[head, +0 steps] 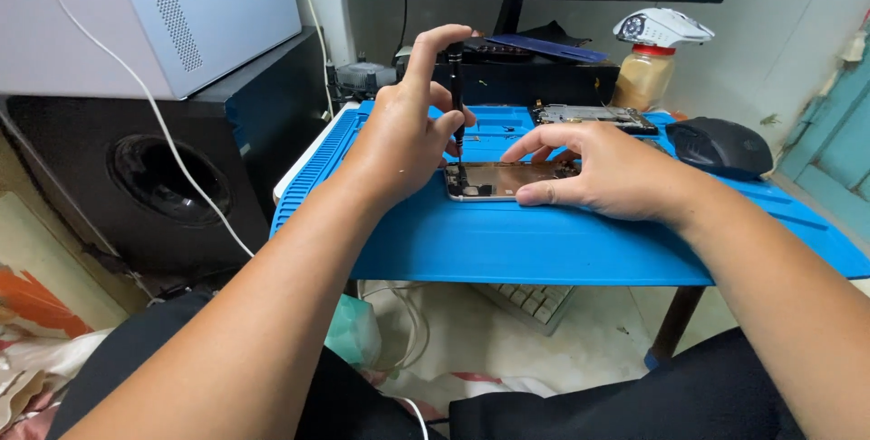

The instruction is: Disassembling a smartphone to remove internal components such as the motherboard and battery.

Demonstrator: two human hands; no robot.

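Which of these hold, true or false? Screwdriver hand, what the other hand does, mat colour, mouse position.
1. The left hand holds a thin black screwdriver upright over the opened phone. True.
2. The right hand is lifted clear of the phone. False: it rests on it, fingers spread.
3. The work mat is blue. True.
4. The black mouse lies at the mat's left edge. False: it lies at the right.

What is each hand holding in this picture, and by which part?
The left hand holds a slim black screwdriver upright, fingers around its upper shaft and a fingertip on its cap. The right hand presses the opened phone flat on the blue mat.
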